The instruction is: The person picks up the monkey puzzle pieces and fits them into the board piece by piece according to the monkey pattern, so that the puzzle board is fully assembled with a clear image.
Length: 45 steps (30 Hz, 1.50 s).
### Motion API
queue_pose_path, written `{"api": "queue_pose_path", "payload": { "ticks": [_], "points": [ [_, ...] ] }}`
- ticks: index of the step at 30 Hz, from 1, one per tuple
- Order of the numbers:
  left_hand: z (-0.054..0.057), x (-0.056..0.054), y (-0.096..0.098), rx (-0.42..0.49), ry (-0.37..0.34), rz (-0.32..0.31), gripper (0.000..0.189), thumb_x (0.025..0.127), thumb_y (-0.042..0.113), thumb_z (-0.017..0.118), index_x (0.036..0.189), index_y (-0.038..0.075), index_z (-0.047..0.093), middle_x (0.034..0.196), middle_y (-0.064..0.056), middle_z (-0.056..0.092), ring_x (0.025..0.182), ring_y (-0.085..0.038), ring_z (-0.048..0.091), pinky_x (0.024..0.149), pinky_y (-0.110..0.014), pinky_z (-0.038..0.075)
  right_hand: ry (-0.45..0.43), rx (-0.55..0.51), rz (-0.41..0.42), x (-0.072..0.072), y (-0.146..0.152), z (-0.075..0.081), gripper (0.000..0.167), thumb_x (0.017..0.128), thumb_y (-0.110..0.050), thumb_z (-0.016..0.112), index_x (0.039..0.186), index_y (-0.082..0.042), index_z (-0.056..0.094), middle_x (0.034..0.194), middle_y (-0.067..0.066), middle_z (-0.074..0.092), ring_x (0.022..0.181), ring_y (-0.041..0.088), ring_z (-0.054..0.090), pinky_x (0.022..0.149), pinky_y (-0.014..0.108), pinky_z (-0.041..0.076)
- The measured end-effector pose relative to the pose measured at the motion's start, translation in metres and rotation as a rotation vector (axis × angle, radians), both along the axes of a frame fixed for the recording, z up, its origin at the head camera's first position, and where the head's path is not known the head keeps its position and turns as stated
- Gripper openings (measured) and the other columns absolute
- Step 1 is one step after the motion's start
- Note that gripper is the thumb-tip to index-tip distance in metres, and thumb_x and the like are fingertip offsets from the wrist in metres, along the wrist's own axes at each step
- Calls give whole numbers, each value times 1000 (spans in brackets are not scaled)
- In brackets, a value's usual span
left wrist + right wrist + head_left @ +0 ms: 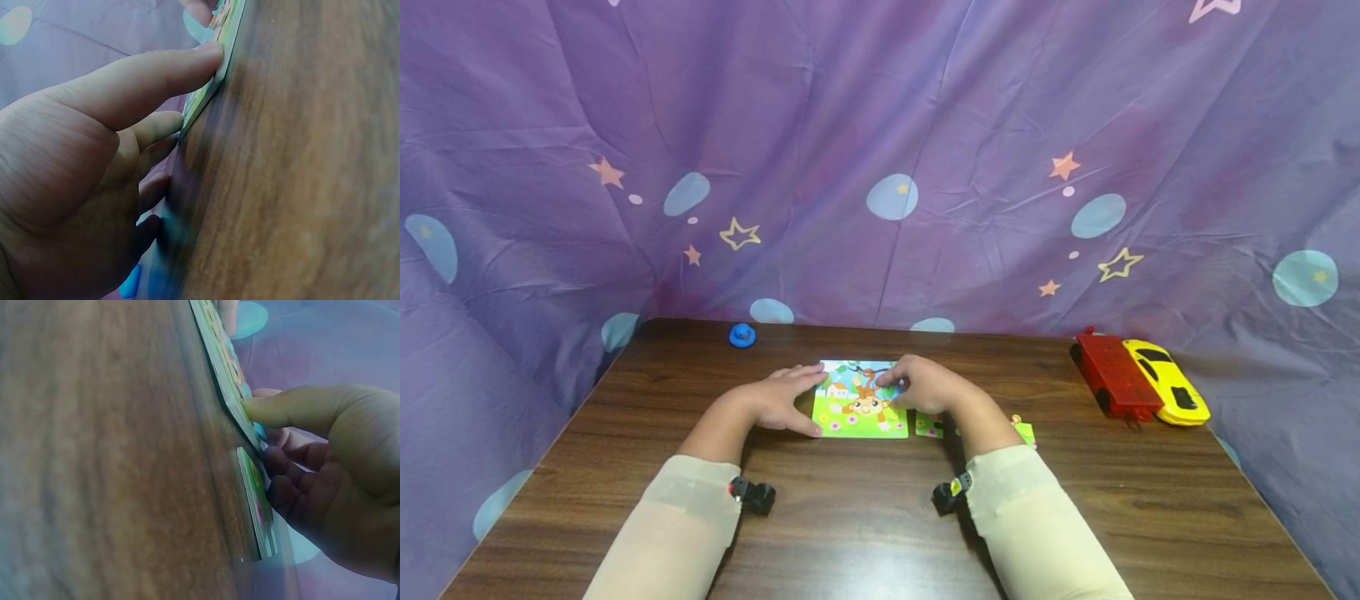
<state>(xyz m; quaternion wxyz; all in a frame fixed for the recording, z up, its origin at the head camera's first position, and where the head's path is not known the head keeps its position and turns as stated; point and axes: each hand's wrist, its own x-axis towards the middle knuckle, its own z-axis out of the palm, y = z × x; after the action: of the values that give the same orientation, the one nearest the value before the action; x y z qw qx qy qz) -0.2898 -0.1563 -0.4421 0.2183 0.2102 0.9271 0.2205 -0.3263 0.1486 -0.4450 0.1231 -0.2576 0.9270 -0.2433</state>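
A jigsaw puzzle (861, 417) with a monkey picture lies flat on the table between both hands. My left hand (782, 400) is at its left side, thumb and fingers spread and fairly straight. In the left wrist view, the thumb (200, 65) touches the puzzle's edge. At the right part of the puzzle is my right hand (928, 383). Its thumb (269, 411) rests on the puzzle's edge while the other fingers are bent; whether they pinch a piece is hidden. Beside the puzzle, partly behind the right arm, lies a green puzzle piece (928, 426).
Another puzzle piece (1025, 432) lies right of the right forearm. A red toy vehicle (1116, 375) and a yellow toy car (1168, 383) stand at the right. Near the back left edge sits a small blue toy (742, 335). A purple curtain (820, 167) hangs behind the table.
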Motion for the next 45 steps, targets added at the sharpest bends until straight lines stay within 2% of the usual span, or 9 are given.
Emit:
{"api": "queue_pose_path", "payload": {
  "ticks": [12,19,23,27,33,40,45],
  "points": [
    [0,-1,0,-6,6,12,105,87,51,84,172,22,27,182,-5,16,169,-42,8,132,-73,14,-4,15,36,-2,3,-2,42,90,-15,82,132,-18,78,135,12,65,123,27,62,117,50,50],
    [1,-1,1,-6,7,11,105,87,50,84,171,21,28,182,-6,16,169,-42,8,133,-72,14,2,31,36,-3,4,-3,39,92,-17,82,131,-21,79,141,13,64,132,32,60,121,53,47],
    [0,0,1,-15,15,5,105,87,50,83,171,20,28,182,-7,17,168,-42,10,133,-71,14,-10,33,32,-3,4,-1,39,93,-17,82,131,-20,79,141,13,64,132,32,60,121,52,47],
    [1,0,2,-25,18,3,105,87,50,83,171,20,28,182,-8,17,168,-42,10,133,-70,15,-5,1,18,-1,5,2,40,92,-17,83,132,-18,78,133,11,68,122,27,64,115,49,51],
    [0,0,2,-17,-5,19,105,87,50,84,172,23,28,183,-5,15,169,-41,8,133,-71,15,-13,-121,-40,2,15,9,37,98,-17,77,135,-15,75,121,6,75,103,17,66,96,40,58],
    [-4,-2,1,-21,4,14,105,88,52,84,172,23,27,183,-4,15,169,-41,8,132,-72,15,-52,-194,-22,11,47,14,39,99,-21,77,136,-9,73,118,5,80,106,14,73,98,40,61],
    [-3,-3,1,-24,4,14,106,87,52,83,172,23,27,183,-4,14,169,-41,7,132,-73,15,-87,-210,-24,15,72,10,44,95,-24,81,136,-12,73,116,4,78,103,14,71,91,34,59]
  ]
}}
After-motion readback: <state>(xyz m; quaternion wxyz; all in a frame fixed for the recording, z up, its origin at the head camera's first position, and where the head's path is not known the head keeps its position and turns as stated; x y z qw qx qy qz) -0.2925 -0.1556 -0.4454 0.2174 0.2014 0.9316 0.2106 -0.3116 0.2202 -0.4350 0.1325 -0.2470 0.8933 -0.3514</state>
